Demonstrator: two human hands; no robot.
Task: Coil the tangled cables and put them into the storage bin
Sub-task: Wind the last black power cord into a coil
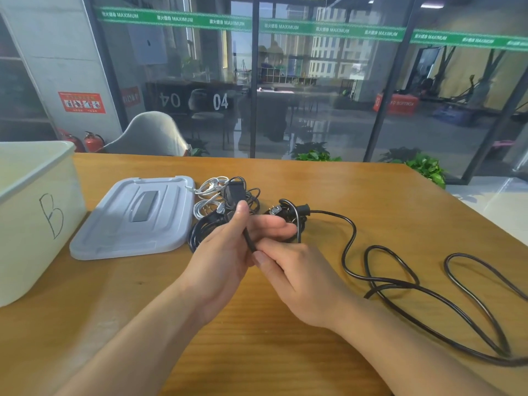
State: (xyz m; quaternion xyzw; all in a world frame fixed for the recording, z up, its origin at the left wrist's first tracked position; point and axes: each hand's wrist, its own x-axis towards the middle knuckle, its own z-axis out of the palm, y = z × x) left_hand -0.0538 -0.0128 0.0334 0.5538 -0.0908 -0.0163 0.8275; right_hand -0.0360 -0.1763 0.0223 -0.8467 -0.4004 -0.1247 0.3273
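Both hands hold one black cable (pixel 354 241): left hand (pixel 228 252) grips it, right hand (pixel 297 278) pinches it below.

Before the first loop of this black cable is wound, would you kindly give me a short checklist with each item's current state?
1. Left hand grips the black cable near its connector end: ok.
2. Right hand pinches the same cable just below: ok.
3. Cable's loose length free of knots: not ok, its loops cross on the table to the right.
4. Cable separate from the tangled pile: cannot tell, the hands hide that part.
5. Storage bin open: ok, its lid lies flat beside it.
6. Bin has room inside: cannot tell.
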